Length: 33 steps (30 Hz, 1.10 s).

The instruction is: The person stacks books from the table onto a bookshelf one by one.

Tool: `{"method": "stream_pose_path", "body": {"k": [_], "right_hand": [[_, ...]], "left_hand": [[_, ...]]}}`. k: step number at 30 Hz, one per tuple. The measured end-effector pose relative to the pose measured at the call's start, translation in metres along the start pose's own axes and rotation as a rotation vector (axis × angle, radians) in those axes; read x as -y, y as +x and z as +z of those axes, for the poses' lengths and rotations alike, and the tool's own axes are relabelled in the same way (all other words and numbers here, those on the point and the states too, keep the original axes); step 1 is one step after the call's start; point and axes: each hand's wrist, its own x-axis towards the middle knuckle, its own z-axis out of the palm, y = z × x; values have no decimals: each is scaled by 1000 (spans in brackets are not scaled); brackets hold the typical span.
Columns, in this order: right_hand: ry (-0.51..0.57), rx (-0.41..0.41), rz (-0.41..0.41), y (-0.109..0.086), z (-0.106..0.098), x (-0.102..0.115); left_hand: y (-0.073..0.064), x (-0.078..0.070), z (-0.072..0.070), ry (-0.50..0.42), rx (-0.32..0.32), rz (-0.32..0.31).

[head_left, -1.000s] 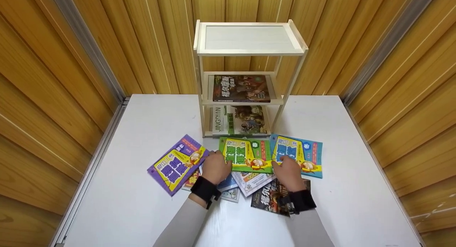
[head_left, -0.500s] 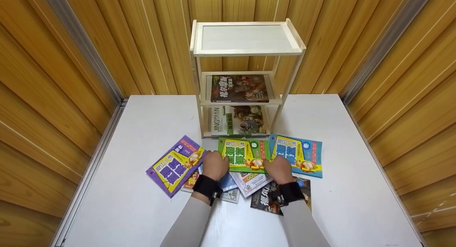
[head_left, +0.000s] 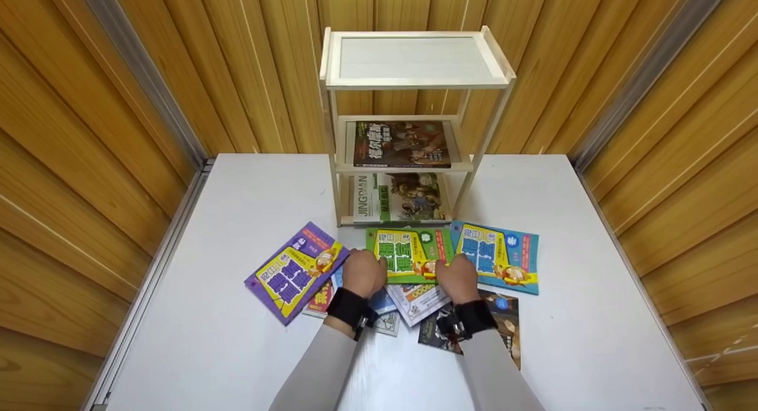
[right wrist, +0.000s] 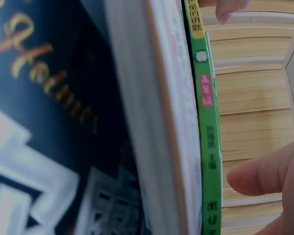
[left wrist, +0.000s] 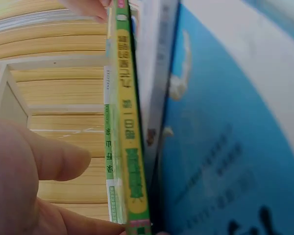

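Observation:
A green book (head_left: 408, 248) lies face up across a pile, in front of the rack. My left hand (head_left: 362, 275) grips its near left corner, and my right hand (head_left: 458, 279) holds its near right part, thumb toward the cover. The wrist views show the green spine (left wrist: 130, 122) edge-on, with the left thumb (left wrist: 63, 159) and right thumb (right wrist: 259, 174) on the cover side. Most other fingertips are hidden. Beneath lie a white book (head_left: 414, 304), a blue book (left wrist: 220, 122) and a red one (head_left: 320, 301). A black book (head_left: 503, 316) sits under my right wrist.
A purple book (head_left: 293, 275) lies tilted at left, and a teal book (head_left: 509, 254) at right. Behind stands a pale wooden rack (head_left: 414, 82); its lower shelves hold a brown book (head_left: 402, 144) and a white-green book (head_left: 400, 198). Wood-patterned walls surround the white table (head_left: 592, 340).
My right hand has shifted left from the teal book's near edge onto the green book. My left hand stays at the left corner. The books look unmoved.

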Motion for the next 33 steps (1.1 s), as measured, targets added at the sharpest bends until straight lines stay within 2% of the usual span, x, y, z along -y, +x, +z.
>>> {"method": "stream_pose_path", "body": {"k": [5, 9, 14, 17, 19, 27, 33], "right_hand": [[-8, -2, 1, -1, 3, 0], [-15, -22, 1, -2, 4, 1], [-18, -83, -4, -7, 6, 2], [-30, -115, -17, -9, 7, 1], [-31, -136, -28, -11, 7, 1], [-65, -211, -75, -18, 2, 1], [-98, -197, -57, -26, -2, 3]], "left_hand": [[-3, -1, -2, -22, 3, -3], [-5, -3, -2, -10, -28, 4], [-7, -3, 1, -5, -105, -1], [-7, -3, 3, -54, -166, -13], [-7, -3, 4, -87, -186, -20], [-6, -4, 0, -211, -168, -21], [-11, -1, -1, -127, -180, 67]]}}
